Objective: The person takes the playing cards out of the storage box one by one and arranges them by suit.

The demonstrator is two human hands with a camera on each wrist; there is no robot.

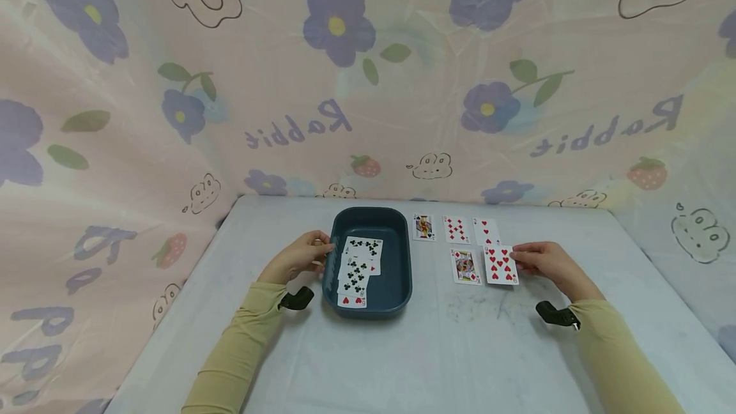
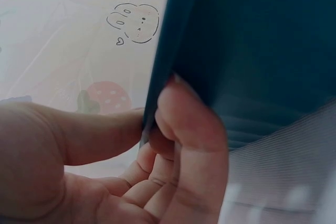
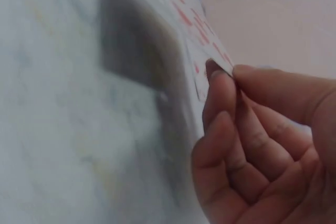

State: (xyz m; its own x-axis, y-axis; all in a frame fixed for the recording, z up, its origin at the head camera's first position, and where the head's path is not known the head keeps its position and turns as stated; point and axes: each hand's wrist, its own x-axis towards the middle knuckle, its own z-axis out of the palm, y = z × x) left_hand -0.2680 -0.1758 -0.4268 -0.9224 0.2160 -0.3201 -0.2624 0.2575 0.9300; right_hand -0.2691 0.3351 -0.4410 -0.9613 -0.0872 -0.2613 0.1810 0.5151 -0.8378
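1. Lying inside the dark blue tray (image 1: 390, 260), overlapping cards (image 1: 352, 278) are seen; the tray's left rim is pinched by the left hand (image 1: 299, 257)
2. A hearts card (image 1: 499, 266) is pinched at its right edge by the right hand (image 1: 549, 265), just beside a face card (image 1: 465, 266) on the tabletop (image 1: 437, 363)
3. Behind these, three cards (image 1: 457, 229) are laid in a row

Soft, diffuse light fills the head view; the held card (image 1: 501, 265) beside the right grip (image 1: 551, 265) is legible, and faint shadows lie on the bench (image 1: 431, 363) under both forearms. A yellowish glow tints the curtain (image 1: 402, 88) far right of that grip. The left wrist view is dim, the tray (image 2: 273, 40) dark and smooth beyond the left grip (image 1: 300, 257). In the murky right wrist view, card markings blur, and a soft-edged dark shadow falls left of the grip.
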